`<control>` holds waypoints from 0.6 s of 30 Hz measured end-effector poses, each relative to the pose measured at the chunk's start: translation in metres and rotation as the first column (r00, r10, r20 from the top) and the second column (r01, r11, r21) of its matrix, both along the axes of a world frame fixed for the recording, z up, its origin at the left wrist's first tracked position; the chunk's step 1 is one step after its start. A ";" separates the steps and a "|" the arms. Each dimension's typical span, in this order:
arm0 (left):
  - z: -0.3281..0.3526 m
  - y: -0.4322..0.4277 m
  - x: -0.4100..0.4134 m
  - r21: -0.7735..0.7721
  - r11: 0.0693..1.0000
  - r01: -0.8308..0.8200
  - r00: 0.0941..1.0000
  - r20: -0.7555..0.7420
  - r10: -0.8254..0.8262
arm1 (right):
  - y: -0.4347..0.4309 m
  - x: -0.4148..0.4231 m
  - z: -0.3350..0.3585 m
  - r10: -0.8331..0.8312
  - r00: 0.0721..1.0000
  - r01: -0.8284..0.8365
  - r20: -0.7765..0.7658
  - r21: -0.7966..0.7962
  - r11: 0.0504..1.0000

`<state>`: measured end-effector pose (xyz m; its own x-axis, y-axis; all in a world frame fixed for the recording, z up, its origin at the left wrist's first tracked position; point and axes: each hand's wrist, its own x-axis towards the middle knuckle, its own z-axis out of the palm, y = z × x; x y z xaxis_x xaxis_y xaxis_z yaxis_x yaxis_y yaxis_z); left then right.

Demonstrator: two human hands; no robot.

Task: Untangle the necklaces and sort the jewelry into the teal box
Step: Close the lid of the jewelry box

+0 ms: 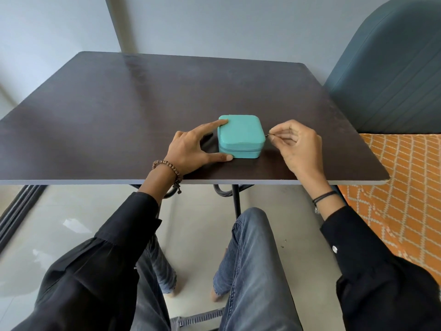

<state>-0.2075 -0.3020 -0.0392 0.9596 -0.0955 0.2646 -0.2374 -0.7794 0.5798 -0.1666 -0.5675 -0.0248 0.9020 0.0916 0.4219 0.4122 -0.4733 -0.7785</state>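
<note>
Domestic room, viewed from a seated position. Indicators: 1 dark brown laminate table (143,103) on thin black metal legs (236,199), 1 teal-blue padded chair back (393,68), an orange woven textile with white lattice pattern (405,175), glossy pale tiled floor (83,223), plain grey painted wall (214,27), and the person's bare feet (216,295).

Dark table (119,115), teal box (241,132) atop

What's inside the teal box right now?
Nothing inside shows: the teal box sits on the table with its lid down. The left hand touches it; the right hand pinches the zipper pull at its right side.
</note>
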 end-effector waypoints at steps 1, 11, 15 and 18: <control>0.000 0.000 0.000 -0.006 1.000 0.003 1.000 0.002 -0.003 | 0.002 0.007 0.000 -0.001 1.000 0.001 0.003 -0.015 1.000; -0.001 0.001 0.001 -0.018 1.000 0.013 1.000 -0.001 -0.013 | 0.029 0.067 0.012 0.118 0.975 -0.105 -0.191 0.077 0.991; 0.000 0.001 0.001 -0.033 0.999 0.012 1.000 -0.016 -0.012 | 0.038 0.076 0.021 0.198 0.935 -0.187 -0.295 0.065 0.980; 0.002 0.001 0.000 -0.060 0.998 0.008 1.000 -0.018 -0.009 | 0.037 0.075 0.024 0.194 0.920 -0.174 -0.340 0.087 0.981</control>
<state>-0.2076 -0.3013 -0.0376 0.9636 -0.0880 0.2525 -0.2327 -0.7412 0.6297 -0.0914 -0.5302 -0.0008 0.9620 0.2558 0.0960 0.1887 -0.3682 -0.9104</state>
